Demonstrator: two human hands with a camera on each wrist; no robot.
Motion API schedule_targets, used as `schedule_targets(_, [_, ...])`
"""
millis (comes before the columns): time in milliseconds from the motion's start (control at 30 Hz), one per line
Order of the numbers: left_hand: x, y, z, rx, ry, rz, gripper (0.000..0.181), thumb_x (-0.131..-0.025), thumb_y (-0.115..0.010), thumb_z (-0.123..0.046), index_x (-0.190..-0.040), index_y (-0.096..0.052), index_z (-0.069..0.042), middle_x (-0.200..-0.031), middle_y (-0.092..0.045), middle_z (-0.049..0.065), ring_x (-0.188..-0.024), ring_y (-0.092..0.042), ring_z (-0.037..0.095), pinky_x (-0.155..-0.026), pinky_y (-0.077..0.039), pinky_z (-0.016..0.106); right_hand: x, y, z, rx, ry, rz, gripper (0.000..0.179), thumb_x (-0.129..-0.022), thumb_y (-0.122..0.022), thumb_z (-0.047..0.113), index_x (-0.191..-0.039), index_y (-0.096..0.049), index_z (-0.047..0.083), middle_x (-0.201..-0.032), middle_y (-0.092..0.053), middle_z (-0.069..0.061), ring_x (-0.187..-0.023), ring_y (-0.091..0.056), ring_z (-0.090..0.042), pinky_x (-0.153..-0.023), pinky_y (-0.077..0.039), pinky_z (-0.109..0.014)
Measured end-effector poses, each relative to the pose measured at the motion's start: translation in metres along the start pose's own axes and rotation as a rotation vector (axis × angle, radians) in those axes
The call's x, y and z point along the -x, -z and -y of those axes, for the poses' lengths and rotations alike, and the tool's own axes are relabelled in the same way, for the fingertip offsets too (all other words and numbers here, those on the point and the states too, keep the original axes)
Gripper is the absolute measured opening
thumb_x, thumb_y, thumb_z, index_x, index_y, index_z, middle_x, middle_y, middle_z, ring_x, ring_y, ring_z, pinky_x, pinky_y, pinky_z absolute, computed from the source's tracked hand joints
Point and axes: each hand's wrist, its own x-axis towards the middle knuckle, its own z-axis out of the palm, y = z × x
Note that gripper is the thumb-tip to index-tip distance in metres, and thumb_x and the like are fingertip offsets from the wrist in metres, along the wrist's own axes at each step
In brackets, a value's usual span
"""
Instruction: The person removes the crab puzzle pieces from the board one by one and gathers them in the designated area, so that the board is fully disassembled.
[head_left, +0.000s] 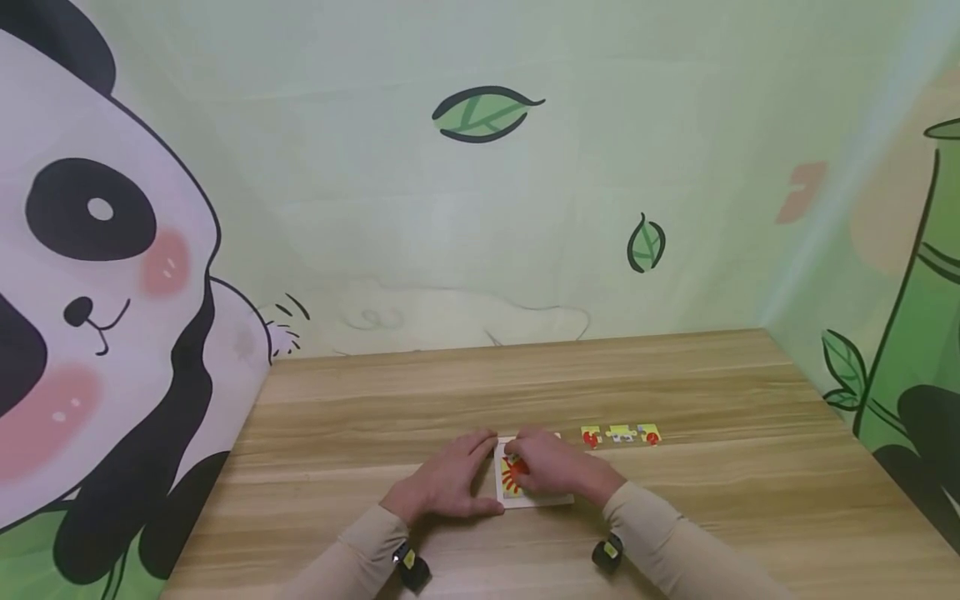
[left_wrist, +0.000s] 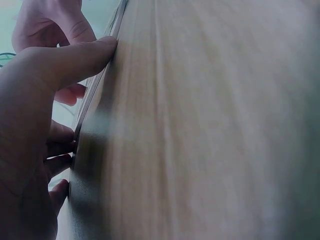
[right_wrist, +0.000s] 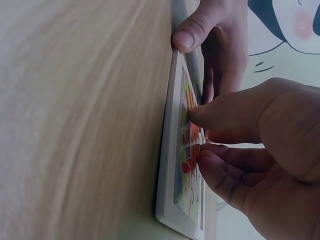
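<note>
A small puzzle board [right_wrist: 167, 197] with a pale rim lies flat on the table. It bears a red, yellow and green picture [head_left: 512, 477]. My left hand [head_left: 450, 479] rests at the board's left side, its thumb at the near corner and its fingers along the edge. Over the board is my right hand [head_left: 558, 465]; in the right wrist view its thumb and fingertips touch the picture, spread a little apart. The hand hides much of the picture in the head view, and I see no piece lifted between the fingers.
Right of the board, beyond my right hand, several loose jigsaw pieces [head_left: 622, 434] lie in a row on the wooden table [head_left: 375, 400]. A backdrop [head_left: 360, 208] with a printed panda and leaves stands along the table's back and sides.
</note>
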Motion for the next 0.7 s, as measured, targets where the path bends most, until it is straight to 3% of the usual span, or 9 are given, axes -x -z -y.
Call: schedule_targets(700, [-0.0004, 0.0003, -0.0002, -0.003, -0.007, -0.003, 0.1, -0.08, -0.064, -0.066, -0.149, -0.033, -0.001, -0.155, -0.034, 0.015, -0.142, -0.034, 0.031, -0.118, -0.03, 0.044, -0.0015, -0.0037, -0.0003, 0.022, 0.032, -0.01, 0.026, -0.084, -0.07, 0.01, -0.109, -0.067, 0.004, -0.088, -0.054, -0.001, -0.071, -0.046, -0.01, -0.06, -0.042, -0.02])
